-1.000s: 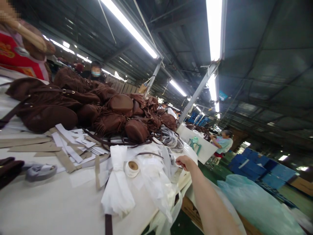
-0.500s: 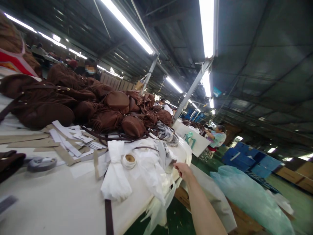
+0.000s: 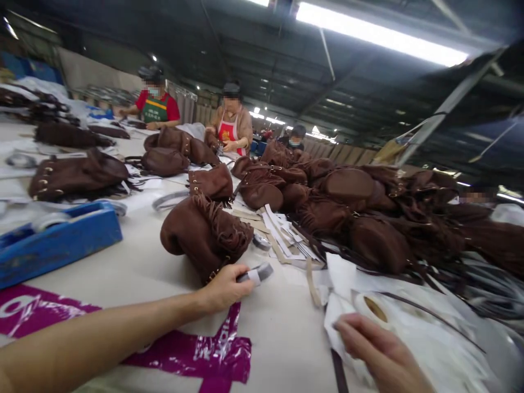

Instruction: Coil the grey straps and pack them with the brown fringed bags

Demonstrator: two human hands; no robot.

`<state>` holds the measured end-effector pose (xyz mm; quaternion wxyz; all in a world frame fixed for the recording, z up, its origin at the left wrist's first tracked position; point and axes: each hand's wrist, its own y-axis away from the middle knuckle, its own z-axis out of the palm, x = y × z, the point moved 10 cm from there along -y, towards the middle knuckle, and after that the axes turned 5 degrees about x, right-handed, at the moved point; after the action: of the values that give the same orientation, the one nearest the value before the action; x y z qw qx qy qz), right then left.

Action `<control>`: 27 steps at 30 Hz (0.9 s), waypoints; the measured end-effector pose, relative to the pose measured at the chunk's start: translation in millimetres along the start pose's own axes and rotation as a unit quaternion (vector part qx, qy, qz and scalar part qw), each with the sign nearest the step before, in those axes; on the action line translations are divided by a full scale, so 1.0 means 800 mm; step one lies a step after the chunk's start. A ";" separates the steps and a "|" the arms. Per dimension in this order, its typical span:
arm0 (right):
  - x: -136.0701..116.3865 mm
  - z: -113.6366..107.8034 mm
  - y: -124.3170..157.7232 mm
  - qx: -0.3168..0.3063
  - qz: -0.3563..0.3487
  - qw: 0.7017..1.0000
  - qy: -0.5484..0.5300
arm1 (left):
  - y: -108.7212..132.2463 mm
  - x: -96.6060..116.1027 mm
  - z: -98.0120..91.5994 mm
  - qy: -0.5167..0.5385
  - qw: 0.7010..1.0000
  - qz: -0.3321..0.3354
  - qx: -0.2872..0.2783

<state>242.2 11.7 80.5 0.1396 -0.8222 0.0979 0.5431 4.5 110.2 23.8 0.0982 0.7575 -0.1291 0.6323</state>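
My left hand is closed around a grey strip with a white band on it, just above the table. Right behind that hand stands a brown fringed bag with gold-coloured eyelets. At the lower right, my right hand is somewhat blurred, its thumb and fingers pressed together; I cannot make out anything between them. Beside it are crumpled white tissue paper and a white roll with a brown core. A dark strap hangs down below the paper.
A blue tape dispenser stands at the left, above purple printed tape on the table. Paper strips lie before a large heap of brown bags. Across the table are several people, one in a red apron.
The view has swung left, bringing my left hand with the grey strip into sight. My right hand has come back from the table's far right edge to near the white roll.
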 end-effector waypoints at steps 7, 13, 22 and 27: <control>-0.036 0.160 0.001 -0.093 -0.013 0.995 -0.039 | 0.010 0.020 0.008 -0.005 0.997 0.071 0.006; -0.009 0.160 -0.004 -0.040 0.000 0.999 -0.031 | 0.006 0.023 0.003 -0.019 0.996 0.091 0.011; 0.004 0.160 0.002 0.042 0.037 0.997 -0.054 | 0.009 0.033 0.004 -0.050 0.989 0.134 -0.025; 0.010 0.163 0.002 0.019 0.047 0.996 -0.076 | 0.009 0.028 0.004 -0.007 0.993 0.104 -0.049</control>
<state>131.8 53.5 24.6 0.1367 -0.7700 0.1357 0.6083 9.3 100.8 45.3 0.0676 0.7387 -0.2387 0.6268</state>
